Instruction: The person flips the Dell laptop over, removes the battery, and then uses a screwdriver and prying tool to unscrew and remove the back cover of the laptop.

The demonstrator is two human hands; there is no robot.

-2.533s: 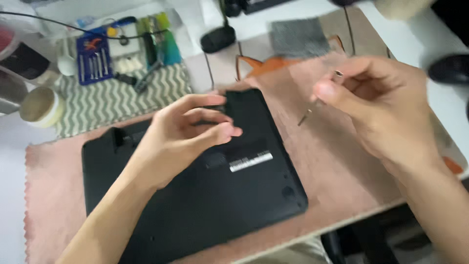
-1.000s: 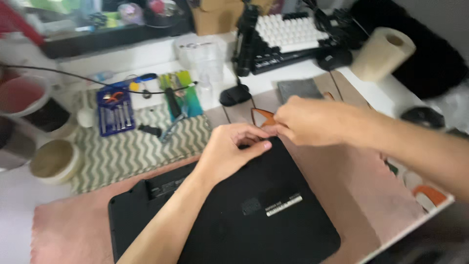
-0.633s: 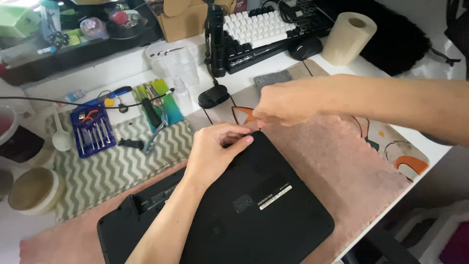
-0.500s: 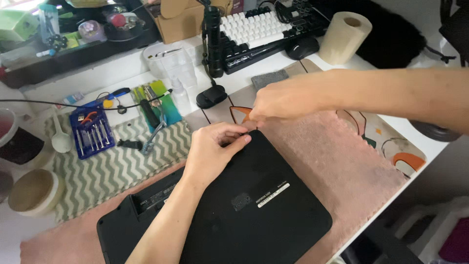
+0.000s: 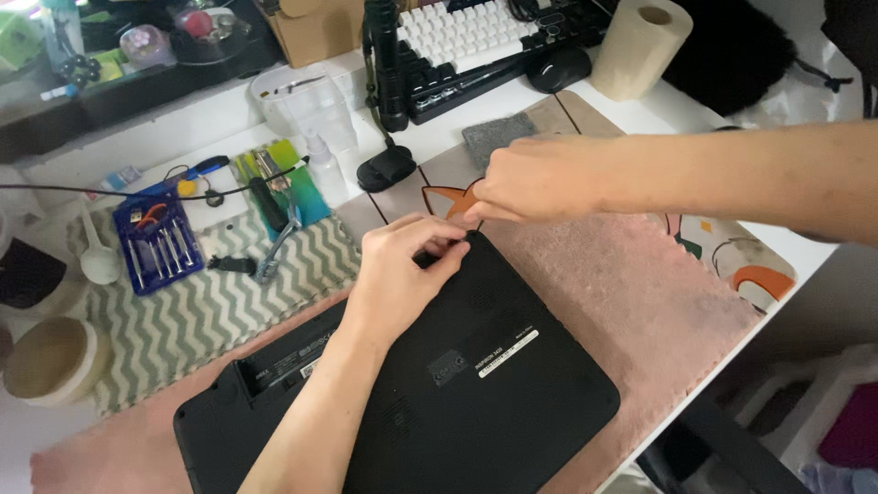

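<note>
Laptop (image 5: 476, 366) lies underside-up on pink mat (image 5: 640, 302) | your left hand (image 5: 402, 274) presses its far corner; right hand (image 5: 530, 178) pinched there, contents hidden | risk: a slip could gouge the case

The laptop (image 5: 457, 384) lay bottom-up on a mat (image 5: 631, 293). The left hand (image 5: 402, 274) rested on its far corner; the right hand (image 5: 540, 178) was just behind, touching that corner. Left of the laptop lay a cloth (image 5: 192, 311) bearing a screwdriver set (image 5: 151, 242). Behind stood a keyboard (image 5: 476, 37), with a paper roll (image 5: 640, 46) to its right.
</note>
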